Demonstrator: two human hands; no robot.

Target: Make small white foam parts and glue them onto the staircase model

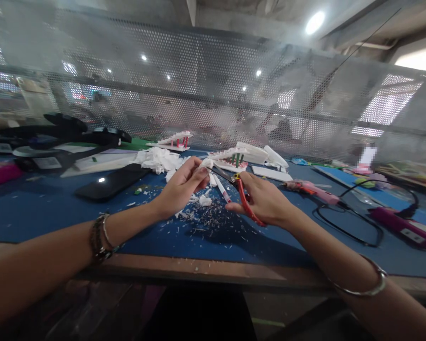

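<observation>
Pinched in my left hand [185, 182] is a small crumpled white piece [207, 164], paper or tissue by its look. My right hand [266, 196] is wrapped round the red handles of a pair of scissors [246, 203]. Their dark blades point left and reach the white piece at my left fingertips; whether they touch it I cannot tell. Below the blades lies a white and pink pen-like stick [222, 189]. White scraps [205, 201] and fine shavings are scattered on the blue table [156, 237] under both hands.
A black phone [110, 182] lies at left, beside a heap of crumpled white paper [159, 160]. Behind stand white pieces with red posts [179, 141] and green posts [234, 158]. At right are a pink corded tool [315, 192] and a purple power strip [406, 227]. Perforated metal mesh [199, 90] rises behind.
</observation>
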